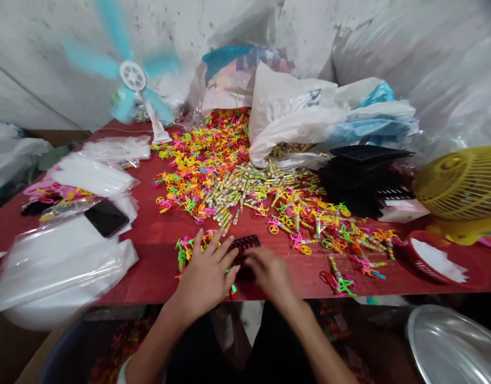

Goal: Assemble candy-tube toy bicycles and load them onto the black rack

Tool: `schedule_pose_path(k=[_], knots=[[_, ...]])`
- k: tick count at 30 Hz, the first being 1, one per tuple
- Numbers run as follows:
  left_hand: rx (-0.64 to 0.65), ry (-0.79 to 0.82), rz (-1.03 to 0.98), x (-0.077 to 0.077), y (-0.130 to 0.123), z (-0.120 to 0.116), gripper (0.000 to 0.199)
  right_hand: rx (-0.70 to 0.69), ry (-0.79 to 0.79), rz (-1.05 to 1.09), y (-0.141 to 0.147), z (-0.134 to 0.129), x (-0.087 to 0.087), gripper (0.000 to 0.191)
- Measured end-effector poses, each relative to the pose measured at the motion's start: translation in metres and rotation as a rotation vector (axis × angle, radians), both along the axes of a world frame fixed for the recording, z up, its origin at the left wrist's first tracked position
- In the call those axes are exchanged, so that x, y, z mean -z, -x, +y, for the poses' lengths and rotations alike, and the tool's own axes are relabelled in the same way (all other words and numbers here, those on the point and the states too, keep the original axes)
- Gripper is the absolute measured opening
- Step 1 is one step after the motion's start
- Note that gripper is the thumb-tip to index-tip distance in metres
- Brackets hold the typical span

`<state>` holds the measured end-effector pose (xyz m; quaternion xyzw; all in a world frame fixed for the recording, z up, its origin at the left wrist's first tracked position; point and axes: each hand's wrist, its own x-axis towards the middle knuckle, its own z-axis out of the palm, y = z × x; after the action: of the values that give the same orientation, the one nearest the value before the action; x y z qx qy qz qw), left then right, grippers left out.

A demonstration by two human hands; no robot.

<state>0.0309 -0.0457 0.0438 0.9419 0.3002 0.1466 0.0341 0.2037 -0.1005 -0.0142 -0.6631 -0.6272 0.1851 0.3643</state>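
My left hand [208,274] lies palm down with its fingers spread, over a small pile of bright plastic pieces [184,252] and against the left side of a small black slotted tray [248,241]. At the tray's right side is my right hand [272,274], its fingers bent in over the tray and smeared by motion; whether they hold anything does not show. Beyond the hands lie a heap of small tubes with coloured bands [245,186] and many yellow, pink, orange and green plastic pieces [185,184].
On the red table [149,266], plastic bags [69,266] and a phone [106,217] lie left. A turning blue fan [133,77] and a white sack [293,112] stand behind. Right are stacked black trays [349,181], a yellow fan [461,186] and a red basket [423,266].
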Motion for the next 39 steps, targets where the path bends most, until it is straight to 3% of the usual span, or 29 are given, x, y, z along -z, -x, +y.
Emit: schedule_pose_path(k=[1,3,5,8,11,14,17,19,23,30,33,36,39], knots=[[0.001,0.009,-0.008,0.000,0.001,-0.001,0.032,0.157,-0.004,-0.072,-0.018,0.005,-0.006,0.019],[-0.002,0.037,-0.021,-0.001,0.003,-0.001,0.033,0.428,0.148,-0.294,-0.051,0.017,-0.015,0.019],[0.014,0.080,-0.023,-0.004,0.007,0.001,0.039,0.538,0.317,-0.456,-0.075,0.028,-0.019,0.023],[0.036,0.129,-0.034,-0.010,0.011,0.010,0.050,0.496,0.392,-0.530,-0.092,0.034,-0.015,0.019],[-0.051,0.096,-0.059,-0.011,0.007,0.026,0.051,0.475,0.236,-0.388,-0.086,0.031,-0.005,0.014],[-0.160,0.064,-0.026,-0.001,-0.001,0.040,0.047,0.398,0.094,0.132,-0.057,0.028,0.007,0.019],[-0.153,0.062,-0.007,0.010,-0.004,0.045,0.038,0.207,0.165,0.649,-0.012,0.032,0.016,0.029],[-0.119,0.056,-0.016,0.012,-0.003,0.045,0.035,0.094,0.203,0.799,0.015,0.039,0.021,0.029],[-0.112,0.032,-0.024,0.011,-0.001,0.042,0.037,0.035,0.198,0.760,0.039,0.051,0.026,0.025],[-0.153,0.025,-0.037,0.013,-0.003,0.041,0.045,0.006,-0.030,0.285,0.036,0.056,0.024,0.016],[-0.156,0.030,-0.041,0.013,-0.003,0.041,0.049,0.052,0.016,0.381,0.034,0.054,0.026,0.014],[-0.142,0.036,-0.038,0.013,-0.002,0.040,0.046,0.081,0.148,0.587,0.030,0.053,0.029,0.027],[-0.142,0.028,-0.040,0.013,-0.002,0.040,0.043,0.075,0.192,0.647,0.029,0.054,0.030,0.034]])
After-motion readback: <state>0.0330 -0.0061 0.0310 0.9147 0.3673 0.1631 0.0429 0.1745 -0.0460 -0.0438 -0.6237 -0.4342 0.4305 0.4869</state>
